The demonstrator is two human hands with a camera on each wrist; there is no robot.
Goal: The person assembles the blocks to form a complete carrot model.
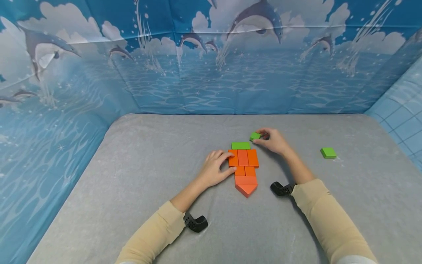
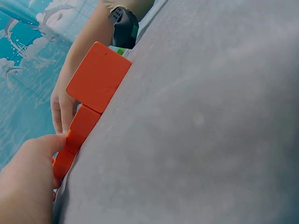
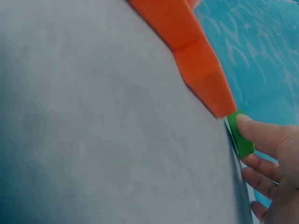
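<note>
Orange blocks (image 1: 243,157) lie flat and close together in an arrow-like shape, with a pointed orange block (image 1: 246,190) at the near end. A green block (image 1: 240,146) lies against the far end. My left hand (image 1: 215,168) rests at the left side of the orange blocks. Its thumb touches a small block and a fingertip lies on the wider row. Just beyond and right of the shape, my right hand (image 1: 271,141) pinches another green block (image 1: 255,136) between thumb and fingers. In the right wrist view that green block (image 3: 241,137) is close to the orange blocks' corner.
Another green block (image 1: 328,153) lies apart on the grey cloth (image 1: 132,176), to the right. A blue dolphin-print curtain (image 1: 211,80) hangs behind and along the left. Black wrist devices (image 1: 196,223) stick out from both sleeves.
</note>
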